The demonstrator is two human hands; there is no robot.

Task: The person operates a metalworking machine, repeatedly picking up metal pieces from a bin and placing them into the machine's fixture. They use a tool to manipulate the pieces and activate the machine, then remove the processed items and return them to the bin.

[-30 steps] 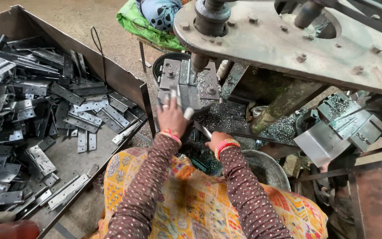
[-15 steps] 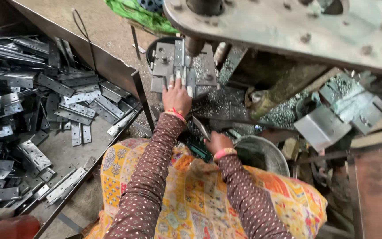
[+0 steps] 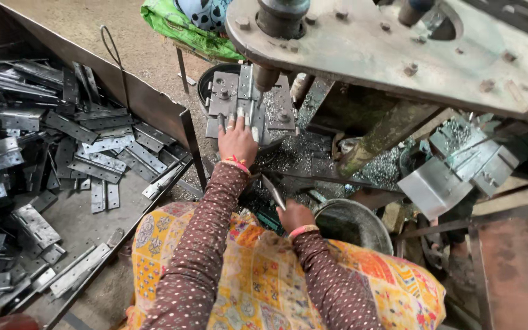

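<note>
Steel hinge plates heaped in tray; left hand fingers spread on press bed, right hand gripping strip.

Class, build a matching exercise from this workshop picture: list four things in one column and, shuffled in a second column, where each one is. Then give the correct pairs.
Things:
1. left hand
2. right hand
3. metal strips
4. round metal tub

Places:
A. piled in the tray at far left
B. flat on the press bed
C. holding a thin strip near the lap
D. beside the right hand

Pairs: 1-B, 2-C, 3-A, 4-D
</note>
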